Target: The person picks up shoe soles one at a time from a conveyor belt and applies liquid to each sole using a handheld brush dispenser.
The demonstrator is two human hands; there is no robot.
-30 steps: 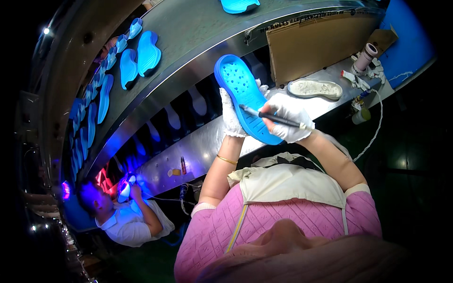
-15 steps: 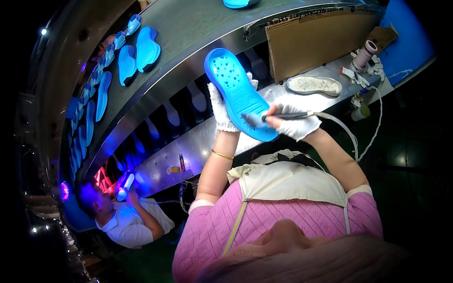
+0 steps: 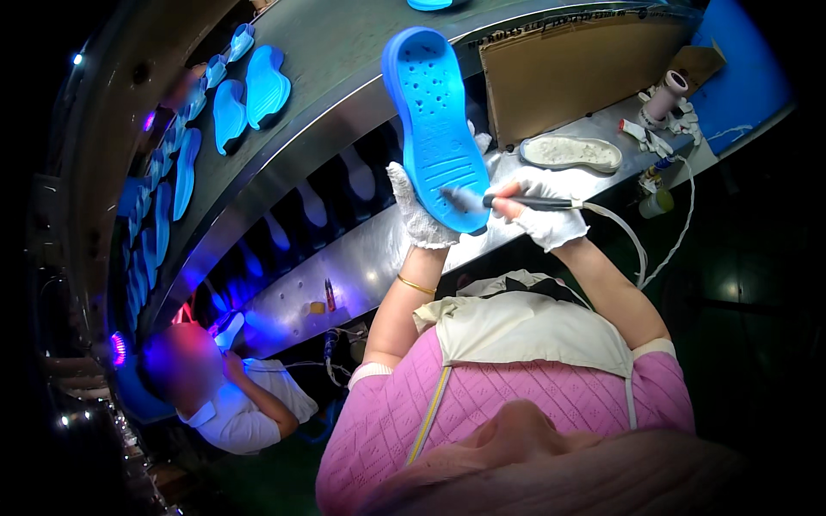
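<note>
A blue shoe sole [image 3: 434, 129], dotted with small holes toward its far end, lies across my gloved left hand [image 3: 423, 215]. That hand is wrapped round the sole from below, thumb along its left edge and fingertips showing past the right edge. My gloved right hand [image 3: 542, 211], its fingertips bare, is closed round a brush [image 3: 535, 203] with a dark handle. A white hose [image 3: 628, 228] runs from the handle's back end. The bristles, blurred by motion, are over the near end of the sole; whether they touch it I cannot tell.
A conveyor belt [image 3: 344, 60] carries several blue soles [image 3: 268, 86] on the left. On the metal bench [image 3: 361, 271] lie a whitish sole [image 3: 571, 154], a cardboard sheet [image 3: 568, 82], a pink cylinder [image 3: 666, 96] and gloves [image 3: 684, 125]. A co-worker [image 3: 245, 400] sits at lower left.
The blue sole has moved up and now points more nearly straight away from me. My left hand has shifted right with it. The brush stays near the sole's near end.
</note>
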